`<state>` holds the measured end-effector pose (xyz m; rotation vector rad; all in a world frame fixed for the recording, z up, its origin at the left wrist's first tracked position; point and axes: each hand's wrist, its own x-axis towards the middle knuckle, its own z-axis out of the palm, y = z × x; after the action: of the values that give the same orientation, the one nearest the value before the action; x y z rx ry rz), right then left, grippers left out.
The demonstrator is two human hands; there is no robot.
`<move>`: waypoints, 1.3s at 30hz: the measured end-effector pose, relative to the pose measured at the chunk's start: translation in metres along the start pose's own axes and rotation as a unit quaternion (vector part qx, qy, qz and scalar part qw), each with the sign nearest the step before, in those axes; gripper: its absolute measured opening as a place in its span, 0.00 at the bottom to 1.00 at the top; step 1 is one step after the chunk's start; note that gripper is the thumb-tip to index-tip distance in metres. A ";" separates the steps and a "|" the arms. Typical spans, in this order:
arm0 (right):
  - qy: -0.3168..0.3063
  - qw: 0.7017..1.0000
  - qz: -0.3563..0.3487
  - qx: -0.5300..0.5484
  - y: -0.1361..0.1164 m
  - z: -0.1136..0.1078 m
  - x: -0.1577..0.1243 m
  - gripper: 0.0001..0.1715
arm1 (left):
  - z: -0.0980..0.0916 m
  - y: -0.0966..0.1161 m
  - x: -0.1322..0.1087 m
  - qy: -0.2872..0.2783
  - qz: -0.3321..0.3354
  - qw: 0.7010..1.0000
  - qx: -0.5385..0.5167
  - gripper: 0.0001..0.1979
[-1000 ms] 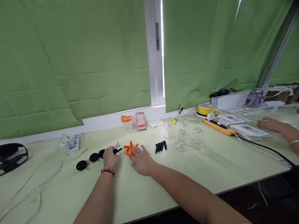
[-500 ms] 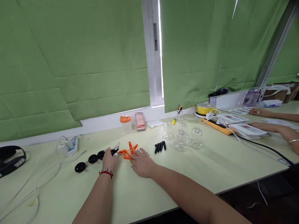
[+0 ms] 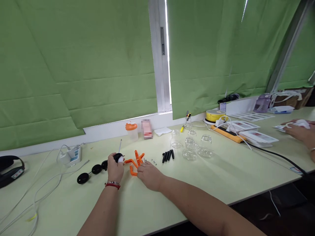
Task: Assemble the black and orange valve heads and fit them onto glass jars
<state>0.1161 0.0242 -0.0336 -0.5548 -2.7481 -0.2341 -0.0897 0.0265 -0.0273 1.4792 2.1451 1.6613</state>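
Observation:
My left hand (image 3: 115, 170) is closed on a black disc-ended piece (image 3: 118, 156), from which a thin metal rod (image 3: 120, 145) points up. Just left of that hand, more black disc pieces (image 3: 96, 169) with metal rods lie in a row. My right hand (image 3: 150, 175) has its fingers curled at the end of an orange bent plastic piece (image 3: 133, 171); its fingertips are partly hidden. Other orange plastic pieces (image 3: 137, 158) lie between and beyond the hands. Small metal bits (image 3: 154, 162) are beside my right fingers, and several short black tubes (image 3: 168, 155) lie further right.
Clear glass jars (image 3: 189, 149) stand right of centre. Behind are an orange-lidded cup (image 3: 132, 131) and a white tissue (image 3: 162, 131). A power strip (image 3: 73, 155) and cables are at left, an orange power strip (image 3: 227, 133) at right. A co-worker's hands (image 3: 299, 131) handle something white.
In my left hand the black piece has tilted so its rod stands up. My right hand has drawn an orange piece slightly nearer, apart from the others. The co-worker's hands have moved right.

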 end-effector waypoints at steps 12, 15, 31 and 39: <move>0.022 0.951 0.108 0.288 0.004 -0.005 -0.035 0.15 | 0.001 0.002 -0.004 -0.095 0.069 0.993 -0.028 0.24; 0.058 0.850 0.215 0.478 0.011 -0.010 -0.049 0.10 | 0.004 0.004 -0.007 -0.133 0.054 0.987 -0.073 0.23; 0.076 0.512 0.231 0.824 0.075 -0.022 -0.110 0.19 | 0.008 0.038 -0.033 -0.300 0.098 0.940 -0.129 0.17; 0.099 0.505 0.266 0.815 0.073 -0.021 -0.106 0.21 | 0.009 0.036 -0.034 -0.351 0.087 0.914 -0.182 0.21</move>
<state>0.2441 0.0492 -0.0436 -0.5497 -1.2517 1.9824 -0.0430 0.0082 -0.0200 1.8028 1.2857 1.1952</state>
